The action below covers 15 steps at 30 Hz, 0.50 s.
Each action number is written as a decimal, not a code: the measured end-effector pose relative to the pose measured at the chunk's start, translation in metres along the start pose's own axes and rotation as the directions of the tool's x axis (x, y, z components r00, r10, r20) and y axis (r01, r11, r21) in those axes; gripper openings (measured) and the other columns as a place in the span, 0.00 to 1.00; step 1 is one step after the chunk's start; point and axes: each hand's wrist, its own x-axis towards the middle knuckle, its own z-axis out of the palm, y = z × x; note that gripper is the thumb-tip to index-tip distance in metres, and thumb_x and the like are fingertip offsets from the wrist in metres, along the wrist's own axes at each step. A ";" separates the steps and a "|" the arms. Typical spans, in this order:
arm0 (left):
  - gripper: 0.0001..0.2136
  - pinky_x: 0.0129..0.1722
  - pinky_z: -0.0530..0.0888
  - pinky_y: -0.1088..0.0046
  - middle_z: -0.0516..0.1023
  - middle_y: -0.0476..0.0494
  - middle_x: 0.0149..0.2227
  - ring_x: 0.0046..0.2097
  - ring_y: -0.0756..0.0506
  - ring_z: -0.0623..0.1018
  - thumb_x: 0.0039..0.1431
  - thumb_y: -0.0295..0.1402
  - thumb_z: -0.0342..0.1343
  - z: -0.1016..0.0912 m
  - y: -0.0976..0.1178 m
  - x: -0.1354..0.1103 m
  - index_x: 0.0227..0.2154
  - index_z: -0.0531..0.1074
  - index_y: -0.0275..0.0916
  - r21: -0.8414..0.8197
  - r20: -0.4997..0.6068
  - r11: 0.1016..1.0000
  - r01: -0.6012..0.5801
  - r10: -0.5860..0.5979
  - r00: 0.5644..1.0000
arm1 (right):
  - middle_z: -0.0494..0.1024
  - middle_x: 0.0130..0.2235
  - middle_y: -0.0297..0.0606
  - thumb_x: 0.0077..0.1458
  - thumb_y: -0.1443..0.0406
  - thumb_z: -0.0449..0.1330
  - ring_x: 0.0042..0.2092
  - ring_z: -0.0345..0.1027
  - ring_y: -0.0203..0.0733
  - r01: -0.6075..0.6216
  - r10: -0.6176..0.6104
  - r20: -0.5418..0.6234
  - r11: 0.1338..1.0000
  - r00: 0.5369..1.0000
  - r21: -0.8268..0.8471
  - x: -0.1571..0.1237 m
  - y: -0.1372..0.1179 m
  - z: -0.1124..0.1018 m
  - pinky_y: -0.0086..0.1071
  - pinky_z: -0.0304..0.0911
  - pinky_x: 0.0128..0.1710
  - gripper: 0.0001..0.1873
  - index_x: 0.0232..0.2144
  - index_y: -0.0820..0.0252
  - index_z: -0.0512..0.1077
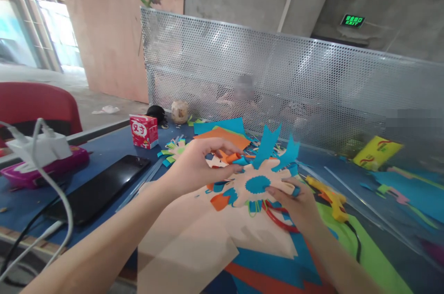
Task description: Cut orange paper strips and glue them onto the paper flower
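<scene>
A paper flower (244,173), cream petals around a scalloped blue centre, is raised over the paper sheets. Two notched blue strips (266,146) stand up from its far edge. My right hand (298,201) grips the flower from the right, thumb on its face near the blue centre. From the left, my left hand (201,162) has its thumb against a petal and its fingers curled over the edge, closed on the flower. An orange paper curl (231,158) shows beside those fingertips. Red scissor handles (277,220) lie partly hidden beneath the flower.
Cream sheets (183,238) cover the near table. A yellow glue gun (329,197) lies right, with clear glue sticks (357,199) nearby. On the left are a black phone (100,187), cables and a pink box (144,132). A perforated metal screen (277,76) stands behind.
</scene>
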 end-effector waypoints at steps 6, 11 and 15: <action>0.07 0.33 0.70 0.74 0.75 0.45 0.30 0.32 0.48 0.73 0.43 0.33 0.59 0.000 -0.004 0.002 0.28 0.75 0.39 0.038 -0.002 0.999 0.005 -0.005 1.000 | 0.68 0.17 0.32 0.41 0.60 0.59 0.20 0.61 0.34 0.035 -0.035 -0.027 0.999 0.999 0.013 0.002 -0.006 0.000 0.26 0.57 0.17 0.09 0.16 0.58 0.68; 0.07 0.34 0.70 0.74 0.76 0.45 0.30 0.32 0.47 0.73 0.44 0.33 0.58 -0.001 0.000 0.001 0.29 0.75 0.40 0.053 -0.013 0.998 -0.025 0.026 1.000 | 0.69 0.17 0.32 0.40 0.60 0.60 0.20 0.63 0.35 0.066 -0.064 -0.077 0.998 0.995 0.013 0.000 -0.006 -0.001 0.27 0.59 0.17 0.09 0.16 0.57 0.68; 0.08 0.39 0.69 0.70 0.76 0.44 0.32 0.38 0.44 0.73 0.42 0.30 0.59 -0.001 0.009 -0.004 0.29 0.75 0.42 0.016 0.070 0.989 -0.149 0.148 0.986 | 0.73 0.20 0.32 0.43 0.61 0.59 0.23 0.67 0.39 0.093 -0.090 -0.097 0.995 0.991 0.024 -0.002 0.001 -0.001 0.30 0.62 0.20 0.07 0.18 0.55 0.70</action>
